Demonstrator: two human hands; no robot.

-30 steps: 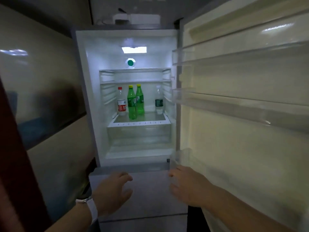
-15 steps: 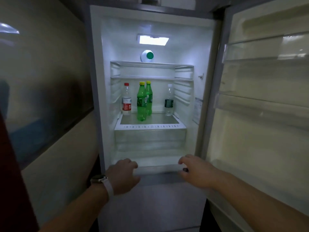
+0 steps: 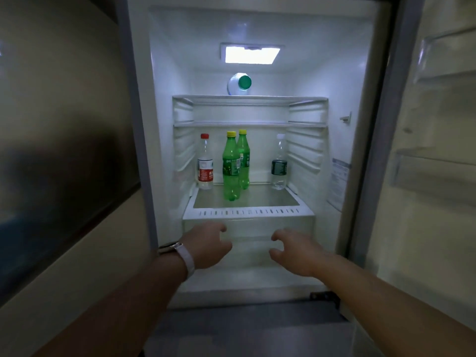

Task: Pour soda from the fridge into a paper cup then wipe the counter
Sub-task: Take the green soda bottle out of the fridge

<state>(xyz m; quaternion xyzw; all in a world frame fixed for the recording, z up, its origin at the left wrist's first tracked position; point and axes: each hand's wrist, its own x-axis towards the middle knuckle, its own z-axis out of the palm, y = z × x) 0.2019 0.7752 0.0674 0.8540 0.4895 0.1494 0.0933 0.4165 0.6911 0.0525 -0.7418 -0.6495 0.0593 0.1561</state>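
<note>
Green soda bottles (image 3: 231, 166) upright mid-shelf, open gaps to red-label bottle (image 3: 205, 163) left and dark-label bottle (image 3: 279, 166) right; shelf lip (image 3: 247, 212) just above the hands. Left hand (image 3: 208, 244), right hand (image 3: 296, 251) loosely spread, empty, now further inside the fridge (image 3: 164, 73) than 0.5 s ago.

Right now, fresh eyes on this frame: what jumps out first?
The two green plastic soda bottles with yellow caps stand mid-shelf in the lit open fridge, between a clear red-capped bottle on the left and a clear dark-labelled bottle on the right. Below them, the left hand and right hand reach in, both empty, fingers loosely curled.
</note>
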